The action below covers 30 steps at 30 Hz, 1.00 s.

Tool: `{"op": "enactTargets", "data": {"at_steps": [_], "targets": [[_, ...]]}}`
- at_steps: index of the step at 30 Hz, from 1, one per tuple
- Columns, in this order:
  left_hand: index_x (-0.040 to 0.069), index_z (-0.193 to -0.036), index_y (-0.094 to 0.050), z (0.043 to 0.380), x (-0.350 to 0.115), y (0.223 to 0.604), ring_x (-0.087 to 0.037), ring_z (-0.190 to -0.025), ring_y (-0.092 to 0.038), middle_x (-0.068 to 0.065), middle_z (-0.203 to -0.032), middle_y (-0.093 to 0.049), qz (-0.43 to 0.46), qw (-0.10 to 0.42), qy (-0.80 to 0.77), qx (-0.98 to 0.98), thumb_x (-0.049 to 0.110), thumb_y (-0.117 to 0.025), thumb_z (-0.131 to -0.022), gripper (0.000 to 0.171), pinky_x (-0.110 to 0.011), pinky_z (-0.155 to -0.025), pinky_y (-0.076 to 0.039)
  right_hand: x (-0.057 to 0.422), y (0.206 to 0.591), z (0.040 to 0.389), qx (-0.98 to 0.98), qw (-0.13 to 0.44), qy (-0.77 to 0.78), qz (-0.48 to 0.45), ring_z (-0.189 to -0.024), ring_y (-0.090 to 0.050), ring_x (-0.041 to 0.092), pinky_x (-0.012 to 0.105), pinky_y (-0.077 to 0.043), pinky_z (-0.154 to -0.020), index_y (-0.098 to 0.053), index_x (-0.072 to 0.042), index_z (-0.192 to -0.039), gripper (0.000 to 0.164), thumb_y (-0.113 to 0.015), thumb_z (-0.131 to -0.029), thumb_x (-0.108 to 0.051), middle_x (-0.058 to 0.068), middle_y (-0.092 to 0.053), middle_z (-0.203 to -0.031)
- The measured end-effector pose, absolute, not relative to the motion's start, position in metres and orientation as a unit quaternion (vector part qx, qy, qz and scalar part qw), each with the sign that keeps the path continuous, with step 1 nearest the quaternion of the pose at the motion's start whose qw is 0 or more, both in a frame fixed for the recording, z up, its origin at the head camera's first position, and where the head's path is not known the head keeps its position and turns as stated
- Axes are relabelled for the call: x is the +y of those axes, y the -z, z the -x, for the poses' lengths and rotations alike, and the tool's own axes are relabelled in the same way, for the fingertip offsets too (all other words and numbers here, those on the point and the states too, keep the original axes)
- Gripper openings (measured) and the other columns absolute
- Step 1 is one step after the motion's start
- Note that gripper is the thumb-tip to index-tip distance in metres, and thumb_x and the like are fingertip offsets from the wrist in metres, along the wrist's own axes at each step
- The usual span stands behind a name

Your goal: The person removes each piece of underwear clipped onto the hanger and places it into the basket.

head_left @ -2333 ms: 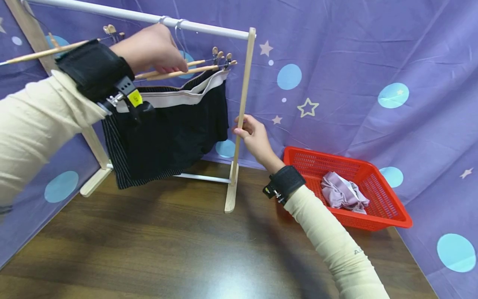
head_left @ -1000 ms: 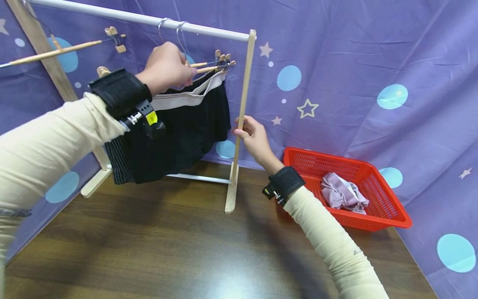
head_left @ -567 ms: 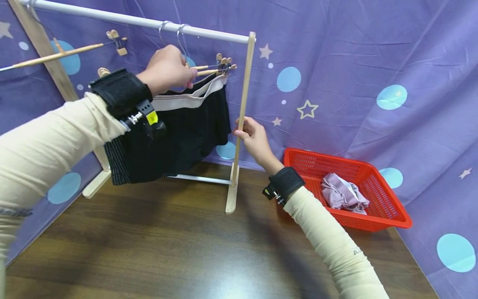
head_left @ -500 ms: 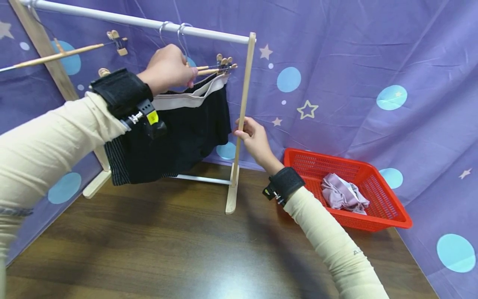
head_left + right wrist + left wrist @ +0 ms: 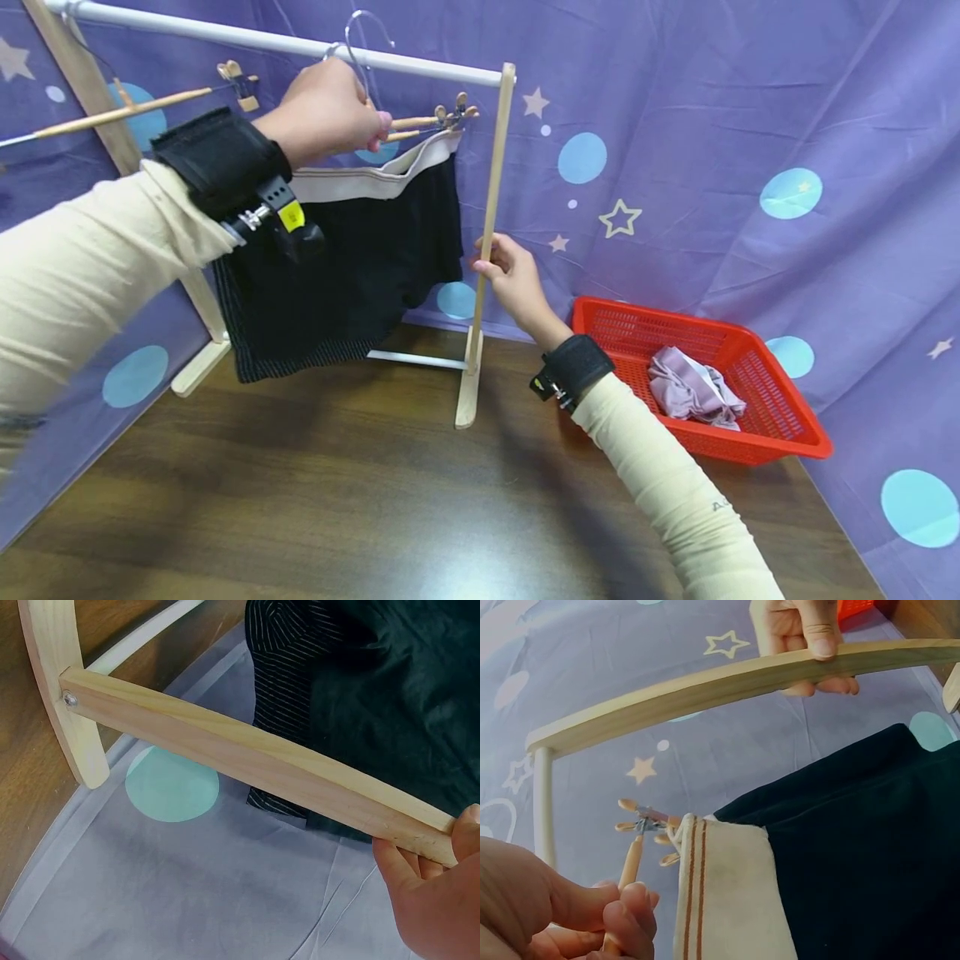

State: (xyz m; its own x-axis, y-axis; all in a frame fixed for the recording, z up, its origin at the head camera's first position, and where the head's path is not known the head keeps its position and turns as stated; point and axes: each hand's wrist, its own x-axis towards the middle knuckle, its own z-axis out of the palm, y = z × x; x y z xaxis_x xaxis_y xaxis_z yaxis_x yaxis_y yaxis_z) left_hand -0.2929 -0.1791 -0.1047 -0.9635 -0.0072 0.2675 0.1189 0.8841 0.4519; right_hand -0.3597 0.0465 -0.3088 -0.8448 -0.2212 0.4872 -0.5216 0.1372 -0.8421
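My left hand [image 5: 326, 112] grips the wooden bar of a clip hanger [image 5: 411, 122], thumb and fingers curled round it in the left wrist view. Clipped to that hanger are black shorts [image 5: 352, 267] with a white waistband [image 5: 724, 900]. The hanger's metal hook [image 5: 358, 15] stands above the white rail [image 5: 225, 35]. Dark striped cloth [image 5: 281, 712] shows behind the shorts. Lower right, my right hand [image 5: 513, 279] pinches the wooden post [image 5: 495, 167] of the rack between thumb and fingers.
Another clip hanger [image 5: 123, 112] hangs at the rail's left end, a clip [image 5: 236, 83] at its tip. A red basket [image 5: 660, 321] with crumpled pink cloth [image 5: 686, 387] stands right of the rack on the wooden table [image 5: 375, 500]. A purple curtain [image 5: 675, 125] closes off the back.
My left hand first shifted right along the hanger, then rose with it. The hook went from hanging on the rail to above it, and the shorts came up too. The right hand stayed put.
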Motion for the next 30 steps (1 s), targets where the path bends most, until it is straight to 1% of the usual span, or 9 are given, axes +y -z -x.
{"op": "enactTargets", "data": {"at_steps": [5,8,12,14,18,21,24,28,30], "targets": [[-0.005,-0.111,-0.072,0.287,-0.186,0.098,-0.024,-0.085,-0.05,0.01,-0.061,-0.059,0.04,0.118,0.23,-0.965,0.031,-0.051,-0.107,0.042,-0.033,-0.073,-0.037,0.048,0.307,0.358,-0.743,0.122,-0.607,-0.255,-0.087,-0.067,0.011,0.021,-0.052,-0.08,-0.062,0.009,-0.117,0.022,-0.063,-0.095,0.009,0.032,-0.07,-0.102],[-0.005,-0.115,-0.071,0.284,-0.191,0.093,-0.02,-0.081,-0.055,0.012,-0.061,-0.06,0.046,0.106,0.226,-0.967,0.031,-0.052,-0.106,0.042,-0.03,-0.072,-0.041,0.048,0.306,0.357,-0.742,0.121,-0.608,-0.255,-0.086,-0.067,0.01,0.024,-0.054,-0.082,-0.062,0.01,-0.116,0.021,-0.062,-0.095,0.009,0.032,-0.07,-0.102],[-0.006,-0.117,-0.069,0.28,-0.2,0.09,-0.009,-0.069,-0.06,0.013,-0.064,-0.062,0.061,0.086,0.237,-0.966,0.031,-0.054,-0.106,0.041,-0.019,-0.063,-0.047,0.048,0.305,0.355,-0.741,0.119,-0.61,-0.253,-0.086,-0.067,0.01,0.025,-0.055,-0.083,-0.062,0.01,-0.116,0.021,-0.062,-0.095,0.009,0.032,-0.07,-0.102],[-0.006,-0.119,-0.068,0.277,-0.203,0.089,-0.007,-0.067,-0.06,0.012,-0.066,-0.063,0.066,0.075,0.241,-0.965,0.03,-0.055,-0.105,0.041,-0.018,-0.063,-0.048,0.048,0.305,0.355,-0.742,0.119,-0.61,-0.253,-0.086,-0.067,0.009,0.024,-0.054,-0.083,-0.062,0.009,-0.115,0.02,-0.062,-0.095,0.009,0.031,-0.07,-0.102],[-0.005,-0.12,-0.068,0.271,-0.207,0.09,-0.011,-0.07,-0.059,0.01,-0.069,-0.064,0.073,0.067,0.23,-0.968,0.033,-0.057,-0.104,0.043,-0.022,-0.063,-0.047,0.049,0.304,0.356,-0.742,0.119,-0.608,-0.256,-0.087,-0.068,0.012,0.021,-0.053,-0.08,-0.062,0.01,-0.115,0.022,-0.064,-0.093,0.01,0.027,-0.071,-0.098],[-0.004,-0.117,-0.069,0.267,-0.209,0.091,-0.015,-0.072,-0.055,0.008,-0.07,-0.066,0.083,0.064,0.222,-0.969,0.036,-0.058,-0.103,0.043,-0.026,-0.061,-0.044,0.051,0.303,0.357,-0.741,0.117,-0.609,-0.256,-0.089,-0.069,0.017,0.02,-0.053,-0.079,-0.062,0.011,-0.115,0.023,-0.064,-0.092,0.011,0.023,-0.071,-0.095],[-0.003,-0.115,-0.069,0.265,-0.21,0.093,-0.017,-0.072,-0.054,0.006,-0.071,-0.067,0.094,0.054,0.224,-0.969,0.037,-0.06,-0.102,0.043,-0.027,-0.059,-0.043,0.053,0.303,0.357,-0.739,0.11,-0.614,-0.255,-0.092,-0.071,0.023,0.02,-0.053,-0.08,-0.061,0.012,-0.116,0.024,-0.064,-0.092,0.012,0.025,-0.071,-0.097],[-0.001,-0.113,-0.071,0.261,-0.211,0.096,-0.017,-0.071,-0.054,0.003,-0.074,-0.069,0.108,0.039,0.221,-0.968,0.037,-0.062,-0.101,0.041,-0.027,-0.057,-0.043,0.055,0.302,0.356,-0.739,0.102,-0.616,-0.253,-0.089,-0.07,0.016,0.02,-0.053,-0.08,-0.06,0.013,-0.118,0.025,-0.064,-0.093,0.012,0.03,-0.07,-0.101],[0.0,-0.114,-0.071,0.258,-0.21,0.098,-0.018,-0.07,-0.054,0.002,-0.075,-0.069,0.115,0.031,0.222,-0.968,0.036,-0.062,-0.102,0.039,-0.028,-0.057,-0.042,0.055,0.302,0.355,-0.741,0.102,-0.614,-0.252,-0.085,-0.066,0.009,0.019,-0.052,-0.08,-0.061,0.013,-0.118,0.026,-0.064,-0.093,0.011,0.028,-0.069,-0.1]]}}
